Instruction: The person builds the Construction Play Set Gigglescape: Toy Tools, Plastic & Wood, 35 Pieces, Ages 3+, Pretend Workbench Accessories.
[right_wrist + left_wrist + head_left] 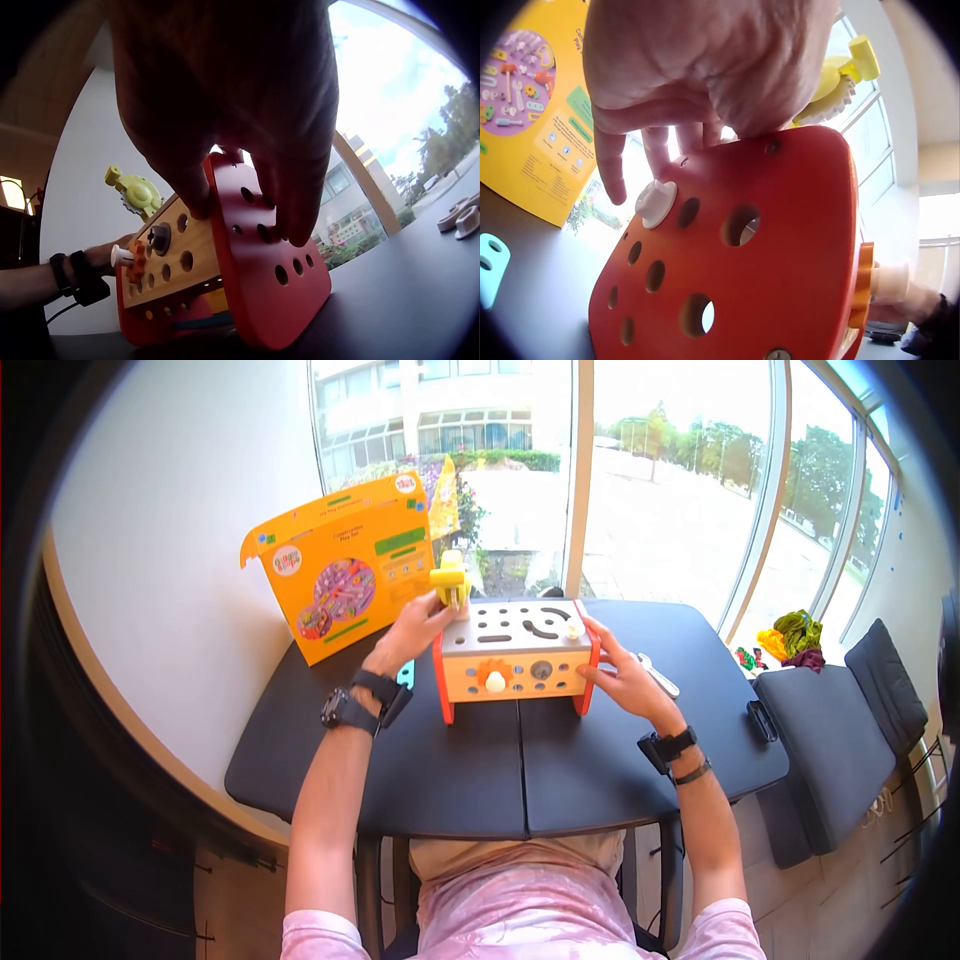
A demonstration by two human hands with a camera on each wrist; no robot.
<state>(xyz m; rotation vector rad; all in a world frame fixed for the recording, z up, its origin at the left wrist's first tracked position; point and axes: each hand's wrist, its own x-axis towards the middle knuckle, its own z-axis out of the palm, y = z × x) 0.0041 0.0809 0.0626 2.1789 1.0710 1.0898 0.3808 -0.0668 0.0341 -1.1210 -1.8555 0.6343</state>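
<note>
A wooden toy workbench (512,622) with red side panels and a grey top stands on the black table. At its top left edge, my left hand (412,628) grips the left panel (780,202), beside a yellow toy saw (452,580). A white peg (656,204) sticks out of that panel near the fingers. My right hand (632,678) holds the right panel (259,270), thumb at the front and fingers on the outer face. On the front are an orange gear (485,670) with a white peg through it and a grey screw (541,670).
A yellow-orange box (370,535) stands at the table's back left. Beside the workbench lie a teal perforated strip (406,674) on the left and pale pieces (660,678) on the right. A black object (762,722) is at the right table edge, near a grey chair (830,735).
</note>
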